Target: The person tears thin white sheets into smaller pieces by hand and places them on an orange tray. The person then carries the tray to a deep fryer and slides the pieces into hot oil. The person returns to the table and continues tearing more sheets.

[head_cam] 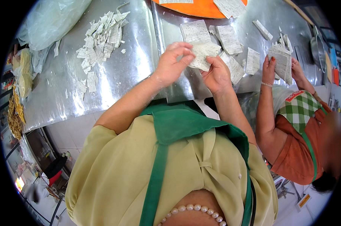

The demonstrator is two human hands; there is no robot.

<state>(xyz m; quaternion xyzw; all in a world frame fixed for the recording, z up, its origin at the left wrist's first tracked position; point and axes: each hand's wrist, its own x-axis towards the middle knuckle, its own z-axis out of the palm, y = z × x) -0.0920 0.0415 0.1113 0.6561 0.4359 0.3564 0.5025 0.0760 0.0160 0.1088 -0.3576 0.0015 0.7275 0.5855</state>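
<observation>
Both of my hands hold a thin, pale, grey-speckled sheet (203, 54) above the metal table. My left hand (174, 62) has its fingertips at the sheet's left edge, thumb and fingers curled in. My right hand (217, 74) pinches the sheet's lower right corner between thumb and fingers. Just beyond lies a square stack of like sheets (195, 31), with another stack (229, 39) to its right. More sheets (233, 67) lie partly behind my right hand. Further left is a heap of torn strips (102, 39), with loose scraps (92, 81) nearer me.
At the right a co-worker (297, 121) holds a stack of sheets (280, 62) over the same metal table (136, 67). An orange board (198, 10) bearing sheets lies at the far edge. A clear plastic bag (54, 19) stands at the far left.
</observation>
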